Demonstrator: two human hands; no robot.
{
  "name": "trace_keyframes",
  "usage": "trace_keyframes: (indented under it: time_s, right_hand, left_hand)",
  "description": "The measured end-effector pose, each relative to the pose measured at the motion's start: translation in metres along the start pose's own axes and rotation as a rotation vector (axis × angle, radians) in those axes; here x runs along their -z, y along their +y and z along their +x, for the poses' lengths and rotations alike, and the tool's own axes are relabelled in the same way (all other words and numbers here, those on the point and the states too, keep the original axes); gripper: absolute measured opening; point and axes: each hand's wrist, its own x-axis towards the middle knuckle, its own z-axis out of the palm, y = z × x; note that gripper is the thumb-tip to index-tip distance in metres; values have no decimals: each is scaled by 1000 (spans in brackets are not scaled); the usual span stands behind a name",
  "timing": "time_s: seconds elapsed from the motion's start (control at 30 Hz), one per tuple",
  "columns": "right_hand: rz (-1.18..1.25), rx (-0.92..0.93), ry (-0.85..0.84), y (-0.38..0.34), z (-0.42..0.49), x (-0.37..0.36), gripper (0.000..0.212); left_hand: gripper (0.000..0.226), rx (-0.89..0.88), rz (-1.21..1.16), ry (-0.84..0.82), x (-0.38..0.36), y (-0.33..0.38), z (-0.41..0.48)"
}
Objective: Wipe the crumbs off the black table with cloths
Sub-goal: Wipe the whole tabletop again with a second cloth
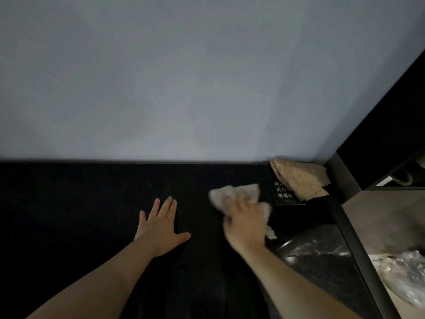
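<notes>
The right hand (pixel 245 223) lies on top of the pale cloth (pixel 232 192), its fingers curled down into the fabric and clenching it into a bunch against the black table (pixel 69 215). That grip looks suited to a sweeping stroke, since a wad pressed under the palm drags crumbs along rather than sliding over them. The cloth sits directly under and around the grasp. A ragged lobe spills out past the fingertips and a smaller tail trails out beside the wrist on the little-finger side. Its long axis therefore runs on a diagonal, from beyond the fingers on the thumb side to the outer heel of the hand, with the broader end pointing away from the person. Well apart on the thumb side, the left hand (pixel 161 229) rests flat with its fingers spread and holds nothing, probably bracing the body. Beyond the grip on the outer side, a tan cloth (pixel 299 180) is draped over a small black sign (pixel 279 192) in the corner, likely a spare. No crumbs can be made out on the dark surface.
</notes>
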Motion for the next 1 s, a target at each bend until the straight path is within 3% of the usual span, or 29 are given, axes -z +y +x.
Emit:
trace_keyframes:
  time_s: [0.07, 0.1, 0.13, 0.23, 0.3, 0.43, 0.47, 0.53, 0.63, 0.67, 0.77, 0.83, 0.87, 1.0]
  right_hand:
    - [1, 308, -106, -10, -19, 0, 48]
    - [-22, 365, -100, 2, -19, 4, 46]
    - [-51, 323, -59, 20, -15, 8, 47]
    - [-48, -207, 19, 56, -14, 20, 51]
    - [21, -275, -20, 34, -21, 16, 54]
    - [-20, 237, -97, -5, -41, 9, 50]
    - [-31, 276, -146, 5, -35, 11, 50]
    - [-37, 114, -113, 32, -19, 12, 52]
    - [9, -348, -12, 21, -10, 13, 53]
    - [12, -351, -11, -1, -11, 7, 53]
    - [23, -24, -13, -63, -30, -12, 51]
    - [-16, 138, -86, -57, -28, -9, 51]
    - [-49, 96, -112, -46, -23, -7, 52]
    - [-34, -537, -36, -50, -19, -4, 57]
  left_hand:
    - [95, 2, -9, -3, 0, 1, -1]
    - [93, -3, -7, -3, -1, 1, -3]
    - [90, -12, 5, -2, -2, 1, -7]
    - [82, -31, 45, 14, -11, 1, -17]
    - [81, -27, 46, 14, -12, 1, -20]
    - [81, -27, 32, 3, -10, 2, -19]
    - [81, -37, 32, 5, -9, 1, -19]
    - [80, -65, 45, 12, -8, -4, -20]
    - [78, -130, 99, 45, -3, -16, -18]
    - [78, -151, 109, 58, -1, -21, -16]
    - [86, -145, 101, 80, 4, -43, -12]
    - [92, -112, 124, 71, 7, -64, -11]
    - [94, -98, 137, 58, 8, -76, -11]
    - [95, -50, 81, -7, 9, -112, -11]
